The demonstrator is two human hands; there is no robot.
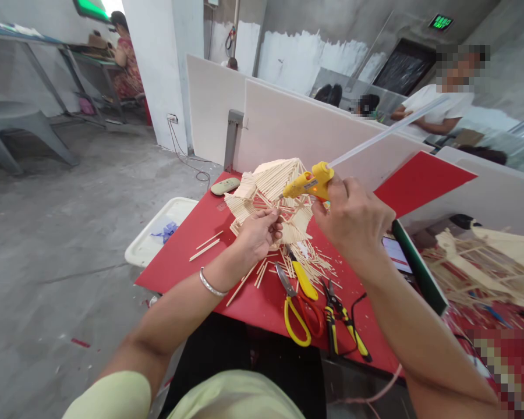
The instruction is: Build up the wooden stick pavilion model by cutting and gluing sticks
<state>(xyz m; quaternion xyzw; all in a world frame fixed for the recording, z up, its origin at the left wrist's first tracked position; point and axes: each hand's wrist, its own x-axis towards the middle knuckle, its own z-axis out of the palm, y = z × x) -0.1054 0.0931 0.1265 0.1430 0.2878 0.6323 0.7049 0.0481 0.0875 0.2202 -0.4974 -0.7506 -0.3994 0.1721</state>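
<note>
A yellow hot glue gun [308,183] is gripped in my right hand [353,218], its small orange light lit. A long translucent glue stick [388,131] juts from its back end. The nozzle points down and left, close above the fingertips of my left hand [262,233]. Those fingers are pinched together; what lies between them is too small to make out. Just behind my left hand stands a model built of thin wooden sticks [279,177], with slanted, roof-like panels. My hand and the glue gun hide part of it.
On the red tabletop [179,270] lie loose sticks [205,249], scissors [294,308], a yellow-handled tool [304,279], pliers [332,323] and a greenish oblong object [225,186]. White partition boards [288,125] stand behind. Another stick model [484,267] is at right. People are beyond.
</note>
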